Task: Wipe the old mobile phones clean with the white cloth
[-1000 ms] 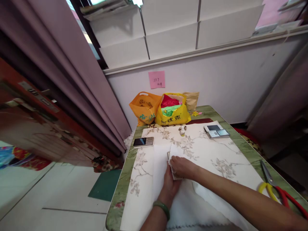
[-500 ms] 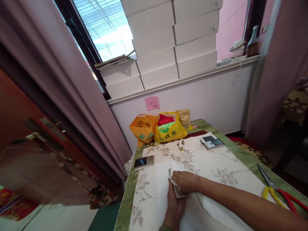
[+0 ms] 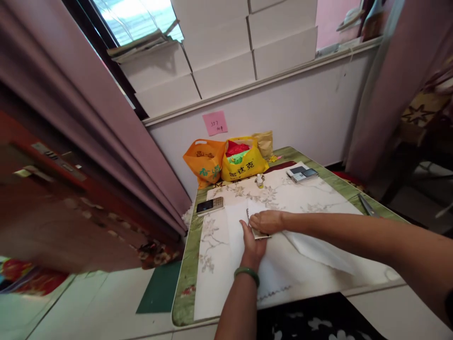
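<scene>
My left hand (image 3: 252,245), a green bangle at its wrist, is closed round a flat, pale phone-like slab (image 3: 262,236) just above the table. My right hand (image 3: 266,221) presses down on the slab's upper face with bent fingers. Those fingers seem to pinch a bit of thin white material, mostly hidden under them. Beneath both hands lies a thin white sheet (image 3: 238,236) with ragged edges; one flap spreads right under my right forearm. To the left rests a keypad phone (image 3: 210,206). Another keypad phone (image 3: 302,174) lies at the far right.
A small bottle (image 3: 260,181) stands beyond my hands. An orange bag (image 3: 205,163) and a yellow bag (image 3: 245,163) sit at the table's back edge by the wall. Scissors (image 3: 366,206) lie at the right, partly behind my forearm. The floral-patterned cover (image 3: 212,264) spreads over the green table (image 3: 182,302).
The view has tipped down, so the table and bags appear higher and my lap shows. Both hands stay together on the slab; my right fingers have shifted slightly over it. The scissors' handles are now hidden.
</scene>
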Motion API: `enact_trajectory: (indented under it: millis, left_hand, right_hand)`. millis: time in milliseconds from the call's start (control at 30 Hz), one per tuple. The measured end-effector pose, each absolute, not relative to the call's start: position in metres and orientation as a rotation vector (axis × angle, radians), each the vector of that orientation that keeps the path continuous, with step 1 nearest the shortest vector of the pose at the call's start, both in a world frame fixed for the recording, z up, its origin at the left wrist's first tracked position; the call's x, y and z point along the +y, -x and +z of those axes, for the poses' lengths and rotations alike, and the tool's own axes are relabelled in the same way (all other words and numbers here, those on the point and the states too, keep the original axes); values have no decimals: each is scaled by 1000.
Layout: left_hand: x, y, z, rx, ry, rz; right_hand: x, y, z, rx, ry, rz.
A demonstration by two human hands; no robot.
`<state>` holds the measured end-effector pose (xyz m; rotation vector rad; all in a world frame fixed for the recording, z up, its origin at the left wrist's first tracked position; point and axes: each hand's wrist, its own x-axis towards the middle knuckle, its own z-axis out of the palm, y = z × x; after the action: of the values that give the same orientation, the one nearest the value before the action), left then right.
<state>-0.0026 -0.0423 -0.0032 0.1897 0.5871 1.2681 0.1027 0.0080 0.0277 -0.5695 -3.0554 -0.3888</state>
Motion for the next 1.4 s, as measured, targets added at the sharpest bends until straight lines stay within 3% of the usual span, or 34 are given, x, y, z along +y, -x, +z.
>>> enact_trajectory:
  millis: [100,267,400,600,900,1100,1200,1300,1400]
  left_hand:
    - [-42,3,-6,591,-171,1279]
    - [-44,5,-10,630,-180,1271]
    - [-44,4,-10,634,-213,1276]
    - [-42,2,-8,550,-250,1281]
    - [-36,1,-6,537,-173,1166]
    - [-37,4,-5,568,-135,1152]
    - [-38,6,-4,594,-143,1145]
    - [-37,7,-3,601,-122,1143]
    - [-35,6,-1,604,-102,1113]
  right_hand:
    - [14,-108,28,-3043,561,-304]
    - [36,-122,38,-2863,657,354]
    - [49,-122,46,-2859,758,631]
    - [38,-129,44,-2752,597,563]
    - [-1,-148,10,-2193,730,419]
    - [-7,-155,4,-1972,884,711]
    - [0,-172,4,-1543,1079,923]
    - [17,-179,7,-1107,1135,953]
    - [30,-163,11,-1219,1131,931]
